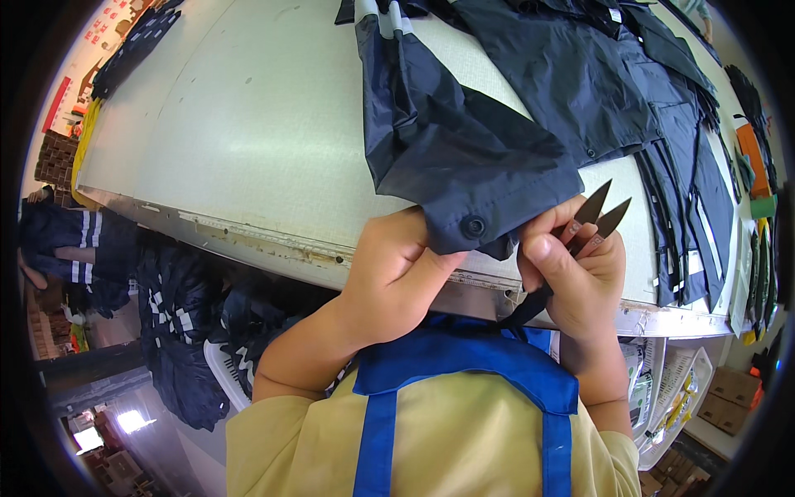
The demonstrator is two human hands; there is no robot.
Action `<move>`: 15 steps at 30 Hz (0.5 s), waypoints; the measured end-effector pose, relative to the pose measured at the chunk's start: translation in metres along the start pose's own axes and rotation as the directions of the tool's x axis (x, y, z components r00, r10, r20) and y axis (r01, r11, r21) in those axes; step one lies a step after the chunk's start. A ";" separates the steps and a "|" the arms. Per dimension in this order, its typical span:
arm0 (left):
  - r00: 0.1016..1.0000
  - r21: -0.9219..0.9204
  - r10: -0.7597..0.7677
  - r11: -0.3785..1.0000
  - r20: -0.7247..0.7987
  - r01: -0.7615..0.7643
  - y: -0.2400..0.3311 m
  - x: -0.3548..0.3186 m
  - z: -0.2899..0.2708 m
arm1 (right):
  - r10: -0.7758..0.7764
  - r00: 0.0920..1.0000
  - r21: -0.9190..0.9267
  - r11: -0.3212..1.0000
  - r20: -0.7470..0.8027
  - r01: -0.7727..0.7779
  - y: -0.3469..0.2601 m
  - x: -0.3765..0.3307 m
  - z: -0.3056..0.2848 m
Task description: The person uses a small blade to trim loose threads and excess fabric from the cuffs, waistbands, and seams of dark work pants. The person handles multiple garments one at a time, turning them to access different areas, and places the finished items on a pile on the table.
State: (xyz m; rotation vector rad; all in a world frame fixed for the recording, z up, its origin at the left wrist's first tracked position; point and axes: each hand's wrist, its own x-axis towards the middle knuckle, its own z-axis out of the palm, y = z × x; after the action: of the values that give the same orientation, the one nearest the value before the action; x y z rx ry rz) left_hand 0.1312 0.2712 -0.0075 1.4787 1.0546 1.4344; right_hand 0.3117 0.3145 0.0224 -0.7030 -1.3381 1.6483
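Observation:
A dark navy garment (472, 157) of smooth, thin cloth stretches from the far side of the worktable to my hands at its near edge. Its hem carries a round dark snap button (473, 226), face up between my hands. My left hand (389, 269) is closed on the hem left of the button, with its fingers partly under the cloth. With my right hand (575, 269) I pinch the hem's right corner and hold thread snips (598, 209) too. Their two pointed blades stick up past my fingers, apart from each other. The cloth hides some of my fingertips.
More dark garments (571, 74) lie on the pale worktable (232, 124) at the far right. Dark clothing (178, 323) hangs or is piled below the table on the left. White baskets (683, 398) with packets stand at the lower right. Another person (79, 240) is at the left edge.

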 end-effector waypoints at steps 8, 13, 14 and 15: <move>0.994 0.223 -0.031 0.975 0.108 0.006 0.026 0.003 0.000 | -0.372 0.923 -0.644 0.684 0.098 0.343 0.003 0.007 0.010; 0.994 0.152 -0.052 0.988 0.096 0.037 0.026 0.001 0.000 | -0.092 0.994 -0.322 0.944 -0.062 0.067 0.000 -0.001 0.012; 0.995 0.116 -0.057 0.992 0.083 0.047 0.024 0.000 0.000 | 0.020 0.994 -0.165 0.986 -0.110 -0.038 -0.002 -0.002 0.015; 0.996 0.064 -0.017 0.998 0.082 0.012 0.021 0.000 0.000 | 0.051 0.998 -0.167 0.984 -0.043 -0.058 0.002 -0.001 0.006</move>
State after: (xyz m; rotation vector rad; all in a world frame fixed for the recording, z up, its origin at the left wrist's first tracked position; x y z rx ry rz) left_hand 0.1317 0.2645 0.0123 1.5591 1.0665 1.3291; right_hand 0.3071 0.3108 0.0218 -0.8733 -1.4542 1.5685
